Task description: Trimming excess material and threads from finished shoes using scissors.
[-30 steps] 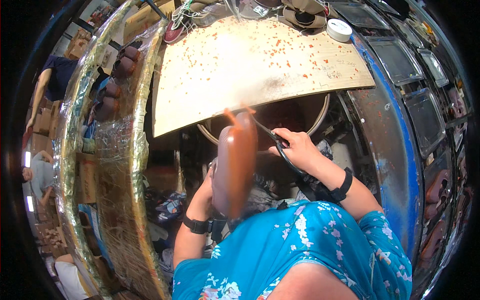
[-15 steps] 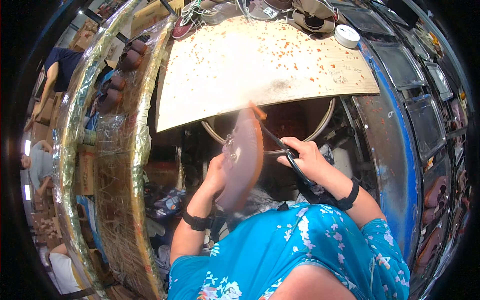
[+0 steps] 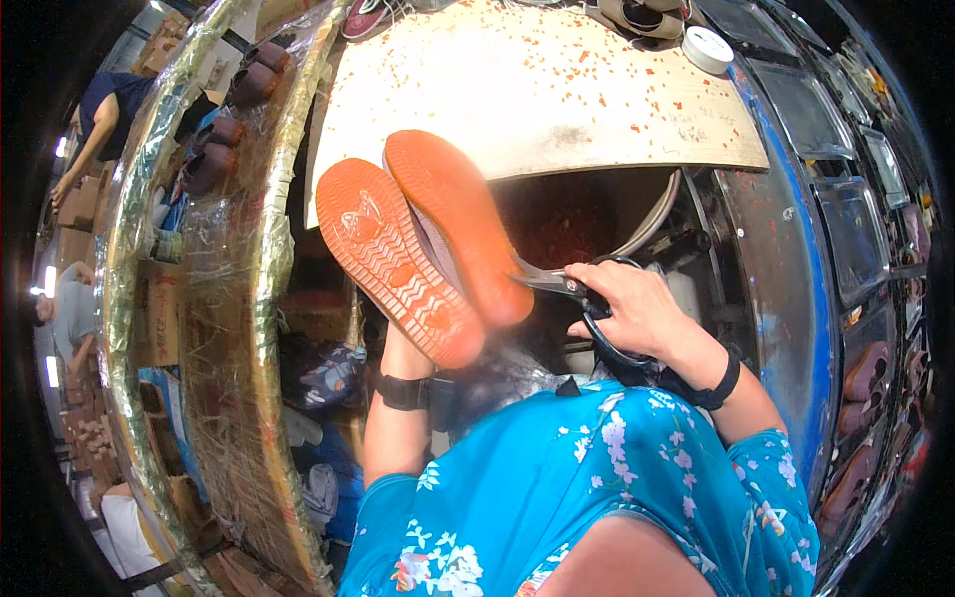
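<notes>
Two shoes are held side by side in front of me, their orange soles turned up toward me. The left shoe has a patterned tread, and the right shoe shows a smoother sole; a little mauve upper shows between them. My left hand grips them from behind, its fingers hidden by the soles. In my right hand are black-handled scissors, fingers wrapped around the handles. The blades meet the edge of the right shoe near its lower end.
Orange scraps lie scattered over a pale board, where a round white tub and brown shoes stand. Below its edge is a dark round bin with a metal rim. A plastic-wrapped rack stands left, clear-lidded trays right.
The shoes have turned from side-on to soles up, and both now show. They shifted left, while the scissors came from the toe end down to the lower edge of the right shoe.
</notes>
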A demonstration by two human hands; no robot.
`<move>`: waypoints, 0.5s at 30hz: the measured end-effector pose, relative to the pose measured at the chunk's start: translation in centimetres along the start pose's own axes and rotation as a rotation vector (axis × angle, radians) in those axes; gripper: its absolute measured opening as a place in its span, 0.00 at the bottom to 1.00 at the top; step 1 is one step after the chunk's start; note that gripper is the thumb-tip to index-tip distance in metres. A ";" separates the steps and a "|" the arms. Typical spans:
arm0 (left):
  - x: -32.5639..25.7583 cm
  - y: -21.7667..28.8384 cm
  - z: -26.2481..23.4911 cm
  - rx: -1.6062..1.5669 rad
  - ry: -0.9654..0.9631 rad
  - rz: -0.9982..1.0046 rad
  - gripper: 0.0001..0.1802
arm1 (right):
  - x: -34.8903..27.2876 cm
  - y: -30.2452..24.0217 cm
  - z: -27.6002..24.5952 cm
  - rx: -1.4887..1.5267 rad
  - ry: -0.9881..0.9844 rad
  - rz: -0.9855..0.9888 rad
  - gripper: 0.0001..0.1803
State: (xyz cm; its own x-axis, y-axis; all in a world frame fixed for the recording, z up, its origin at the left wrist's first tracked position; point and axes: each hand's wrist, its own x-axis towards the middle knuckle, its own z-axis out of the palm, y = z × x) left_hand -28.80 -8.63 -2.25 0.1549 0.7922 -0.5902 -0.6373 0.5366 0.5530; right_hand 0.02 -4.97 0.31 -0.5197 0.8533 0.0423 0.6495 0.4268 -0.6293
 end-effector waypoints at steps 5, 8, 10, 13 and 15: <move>2.4 0.4 1.4 -0.055 0.020 0.058 0.22 | 0.4 -0.9 -0.1 -0.129 0.006 -0.047 0.33; 1.6 -0.9 0.5 -0.088 0.023 0.075 0.23 | 0.2 -0.4 -0.1 -0.127 0.011 -0.063 0.33; 1.5 -1.1 0.4 -0.107 0.029 0.097 0.23 | 0.3 -0.6 0.1 -0.119 0.013 -0.075 0.33; 2.1 -1.2 0.6 -0.136 0.040 0.132 0.24 | 0.5 -0.6 0.5 -0.143 -0.008 -0.079 0.33; 2.6 -1.0 0.9 -0.154 0.041 0.160 0.24 | 0.3 -0.1 1.0 -0.126 -0.047 -0.014 0.28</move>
State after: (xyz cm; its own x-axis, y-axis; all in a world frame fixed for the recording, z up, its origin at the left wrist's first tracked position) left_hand -27.05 -6.84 -3.87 0.0135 0.8494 -0.5277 -0.7595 0.3519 0.5471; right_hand -0.74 -5.06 -0.42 -0.5528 0.8333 0.0116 0.7050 0.4750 -0.5266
